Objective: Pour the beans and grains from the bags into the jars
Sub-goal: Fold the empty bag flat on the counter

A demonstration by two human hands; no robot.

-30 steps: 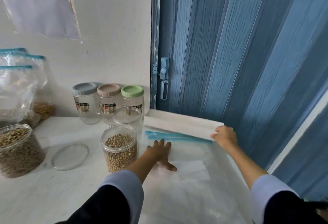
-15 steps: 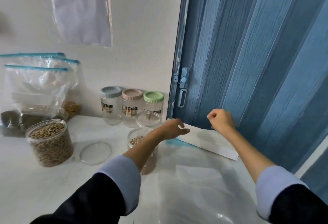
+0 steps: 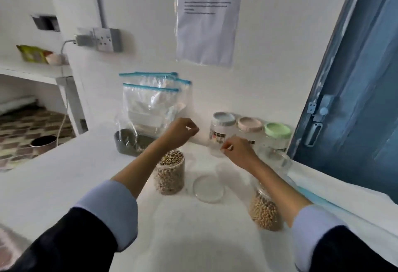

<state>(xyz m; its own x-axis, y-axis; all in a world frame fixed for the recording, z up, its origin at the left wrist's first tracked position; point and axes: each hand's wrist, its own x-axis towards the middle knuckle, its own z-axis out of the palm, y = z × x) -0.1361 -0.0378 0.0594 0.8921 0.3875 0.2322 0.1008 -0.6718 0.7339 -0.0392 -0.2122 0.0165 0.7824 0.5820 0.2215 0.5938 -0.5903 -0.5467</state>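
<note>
Both grips are hovering mid-frame with nothing in them: the left hand (image 3: 182, 132) has its fingers curled in loosely, right in front of the zip bags (image 3: 150, 103) that lean against the wall just up and left of it, and I can't tell if it actually touches the plastic. Same deal with the right hand (image 3: 237, 151), fingers curled, hanging in front of the grey-lidded jar (image 3: 221, 133) near the center-right. That jar stands in a row with a pink-lidded jar (image 3: 249, 128) and a green-lidded jar (image 3: 277, 134) along the wall. The front bag has dark green grains (image 3: 131, 142) settled at the bottom. Below the left wrist sits an open jar of pale beans (image 3: 170, 174), and under the right forearm there's another open jar of beans (image 3: 266, 211), partly hidden by the arm. Between those two a clear lid (image 3: 207, 188) lies flat on the white counter (image 3: 64, 174). An empty open jar (image 3: 275, 160) is to the right of the right hand.
</note>
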